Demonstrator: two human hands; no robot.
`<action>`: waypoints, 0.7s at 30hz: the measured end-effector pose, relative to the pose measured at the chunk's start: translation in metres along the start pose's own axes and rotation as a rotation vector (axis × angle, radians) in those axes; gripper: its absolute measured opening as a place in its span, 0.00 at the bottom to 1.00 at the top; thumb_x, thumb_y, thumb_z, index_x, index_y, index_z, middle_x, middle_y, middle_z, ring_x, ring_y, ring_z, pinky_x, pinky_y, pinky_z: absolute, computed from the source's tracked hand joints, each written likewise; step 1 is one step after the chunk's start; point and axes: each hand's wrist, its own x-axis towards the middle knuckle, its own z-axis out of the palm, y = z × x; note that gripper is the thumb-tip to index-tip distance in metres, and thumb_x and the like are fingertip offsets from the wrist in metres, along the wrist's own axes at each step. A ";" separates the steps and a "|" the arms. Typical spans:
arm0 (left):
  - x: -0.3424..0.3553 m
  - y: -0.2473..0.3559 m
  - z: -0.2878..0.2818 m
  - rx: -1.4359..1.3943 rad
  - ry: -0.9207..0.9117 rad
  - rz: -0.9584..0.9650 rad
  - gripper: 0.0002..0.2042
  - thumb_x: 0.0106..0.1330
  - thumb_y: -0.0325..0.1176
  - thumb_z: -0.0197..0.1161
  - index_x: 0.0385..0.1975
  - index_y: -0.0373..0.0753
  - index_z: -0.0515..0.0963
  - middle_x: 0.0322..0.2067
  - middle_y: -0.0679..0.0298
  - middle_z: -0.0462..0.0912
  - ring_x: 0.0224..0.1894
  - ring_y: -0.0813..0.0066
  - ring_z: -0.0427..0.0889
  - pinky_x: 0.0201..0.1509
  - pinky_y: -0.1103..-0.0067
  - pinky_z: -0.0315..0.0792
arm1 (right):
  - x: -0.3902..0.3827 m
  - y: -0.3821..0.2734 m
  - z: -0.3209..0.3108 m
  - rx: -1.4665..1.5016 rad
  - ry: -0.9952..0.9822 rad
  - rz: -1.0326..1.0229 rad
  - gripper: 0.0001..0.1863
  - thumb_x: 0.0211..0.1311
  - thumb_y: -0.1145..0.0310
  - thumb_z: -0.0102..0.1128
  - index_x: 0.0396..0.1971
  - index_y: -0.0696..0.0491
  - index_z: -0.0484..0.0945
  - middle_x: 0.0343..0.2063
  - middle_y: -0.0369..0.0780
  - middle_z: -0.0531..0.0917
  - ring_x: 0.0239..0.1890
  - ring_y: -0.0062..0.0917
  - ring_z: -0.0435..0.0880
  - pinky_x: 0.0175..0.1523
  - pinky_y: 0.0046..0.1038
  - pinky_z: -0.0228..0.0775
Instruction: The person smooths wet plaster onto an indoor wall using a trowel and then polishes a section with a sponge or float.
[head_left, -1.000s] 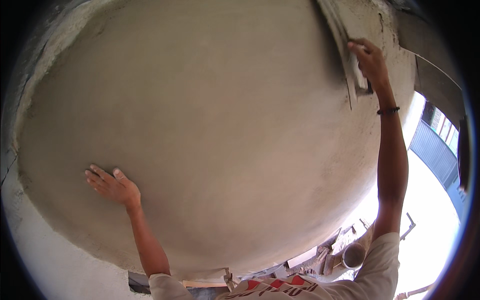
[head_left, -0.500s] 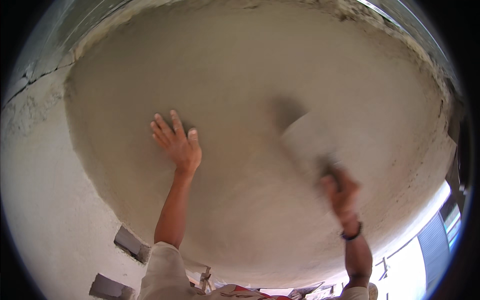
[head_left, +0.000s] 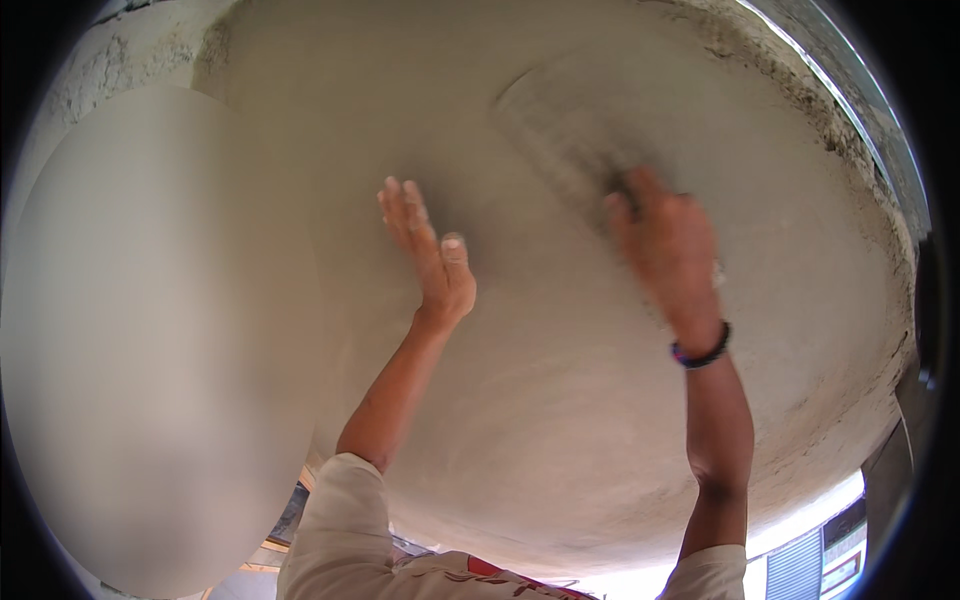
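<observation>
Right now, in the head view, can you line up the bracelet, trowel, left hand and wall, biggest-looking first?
1. Wall
2. Trowel, though its edges are blurred
3. Left hand
4. Bracelet

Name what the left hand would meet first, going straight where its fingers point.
For the left hand, the way looks free along the plastered surface to the picture's top edge, though depth is unclear.

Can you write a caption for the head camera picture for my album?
Right hand grips a trowel against a grey-brown wall; left hand is open, thumb apart.
</observation>
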 end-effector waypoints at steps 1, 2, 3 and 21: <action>-0.005 -0.005 -0.011 -0.024 0.067 -0.038 0.37 0.73 0.60 0.28 0.72 0.35 0.42 0.73 0.49 0.37 0.75 0.53 0.37 0.75 0.59 0.35 | -0.011 -0.024 0.020 -0.006 -0.079 -0.129 0.13 0.59 0.65 0.60 0.41 0.56 0.77 0.19 0.50 0.80 0.23 0.42 0.84 0.26 0.39 0.76; -0.013 -0.007 -0.015 -0.086 0.134 -0.111 0.37 0.74 0.59 0.29 0.71 0.34 0.42 0.73 0.49 0.38 0.75 0.53 0.38 0.75 0.61 0.36 | -0.037 -0.032 0.041 -0.051 -0.113 -0.254 0.14 0.57 0.69 0.59 0.42 0.58 0.77 0.21 0.48 0.81 0.23 0.39 0.84 0.25 0.36 0.76; -0.023 -0.010 -0.023 -0.147 0.200 -0.187 0.37 0.74 0.59 0.30 0.71 0.33 0.43 0.73 0.50 0.39 0.74 0.53 0.39 0.75 0.62 0.37 | -0.062 -0.040 0.060 -0.095 -0.142 -0.378 0.15 0.55 0.72 0.58 0.43 0.59 0.76 0.23 0.46 0.82 0.22 0.36 0.85 0.23 0.33 0.77; -0.371 -0.049 -0.085 0.062 -0.030 -1.640 0.34 0.74 0.56 0.33 0.72 0.40 0.42 0.72 0.47 0.40 0.74 0.47 0.41 0.74 0.59 0.42 | -0.036 0.119 -0.043 -0.189 0.016 -0.118 0.26 0.70 0.51 0.52 0.57 0.55 0.72 0.33 0.45 0.84 0.26 0.24 0.82 0.33 0.27 0.73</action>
